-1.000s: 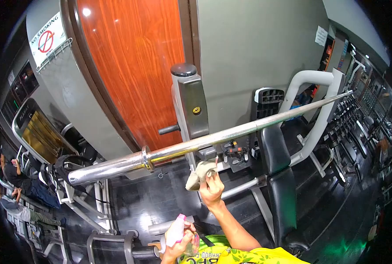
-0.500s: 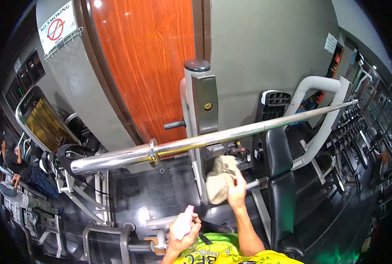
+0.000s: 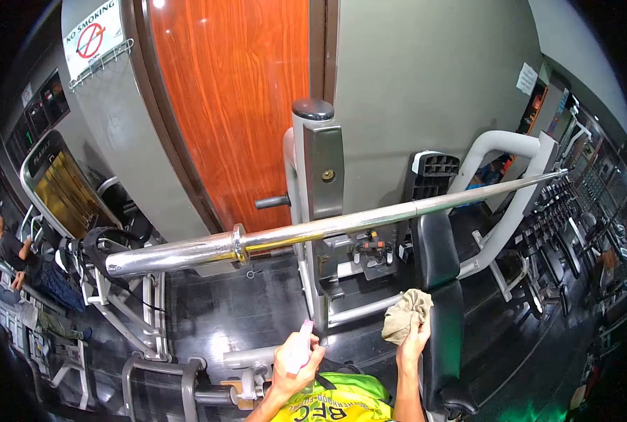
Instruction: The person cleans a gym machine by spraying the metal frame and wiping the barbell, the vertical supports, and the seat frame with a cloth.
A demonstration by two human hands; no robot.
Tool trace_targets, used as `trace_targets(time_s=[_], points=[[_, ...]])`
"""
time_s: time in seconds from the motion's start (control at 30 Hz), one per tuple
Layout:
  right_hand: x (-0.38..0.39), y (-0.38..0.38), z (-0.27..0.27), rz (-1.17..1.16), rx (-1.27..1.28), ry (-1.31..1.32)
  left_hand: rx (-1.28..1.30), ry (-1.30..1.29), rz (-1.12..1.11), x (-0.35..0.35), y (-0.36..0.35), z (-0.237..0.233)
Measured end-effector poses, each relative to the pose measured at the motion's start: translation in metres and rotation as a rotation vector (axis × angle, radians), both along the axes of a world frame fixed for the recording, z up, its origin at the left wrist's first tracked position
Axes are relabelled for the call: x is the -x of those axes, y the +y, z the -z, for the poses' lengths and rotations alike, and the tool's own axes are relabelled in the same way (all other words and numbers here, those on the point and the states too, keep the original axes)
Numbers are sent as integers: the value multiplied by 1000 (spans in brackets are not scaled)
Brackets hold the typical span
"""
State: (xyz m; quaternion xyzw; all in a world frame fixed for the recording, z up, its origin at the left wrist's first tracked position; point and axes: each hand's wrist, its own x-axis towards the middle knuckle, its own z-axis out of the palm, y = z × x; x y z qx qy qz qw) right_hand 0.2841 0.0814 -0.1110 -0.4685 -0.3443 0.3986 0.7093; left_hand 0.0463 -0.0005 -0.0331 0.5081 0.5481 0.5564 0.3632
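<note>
My left hand point(image 3: 296, 362) is closed around a spray bottle with a pink and white head point(image 3: 301, 347); most of the bottle is hidden by the hand and the shirt. A crumpled beige cloth point(image 3: 406, 316) is gripped in my right hand point(image 3: 414, 342), held up beside the black padded bench point(image 3: 441, 323). Above both hands a chrome barbell point(image 3: 355, 224) runs across the view, its thick sleeve end at the left. Neither hand touches the bar.
A grey rack upright point(image 3: 320, 169) stands behind the bar, in front of an orange wooden door point(image 3: 232, 105). Dumbbell racks point(image 3: 549, 239) line the right side. At the far left, people sit near a machine point(image 3: 64, 183). A low grey frame point(image 3: 162, 373) stands left of my hands.
My right hand has moved right and slightly down with the cloth, which is now more bunched up. My left hand keeps the spray bottle in nearly the same place.
</note>
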Motion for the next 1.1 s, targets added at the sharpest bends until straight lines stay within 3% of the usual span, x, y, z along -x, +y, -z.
trace_targets(time_s=[0.47,0.57,0.63,0.7,0.77,0.83,0.9,1.03,1.1], points=[[52,24,-22,-185,-62,156,142,-152,18,-5,-11,7],[57,28,-23,-107,-68,20,165,-188,16,-7,-15,3],[63,35,-29,-89,-91,-298,105,-82,23,-6,-15,7],[85,46,-34,22,-220,-369,97,-73,42,-3,-15,9],[111,55,-53,228,-381,-592,89,-61,59,-3,-16,9],[130,67,-61,273,-555,-841,97,-40,77,-4,-16,7],[155,73,-35,126,-489,-788,106,-25,82,-4,-19,4],[170,85,-30,254,-575,-903,106,-41,134,-2,-18,9],[164,81,-19,125,-447,-927,168,-81,111,-4,-17,11]])
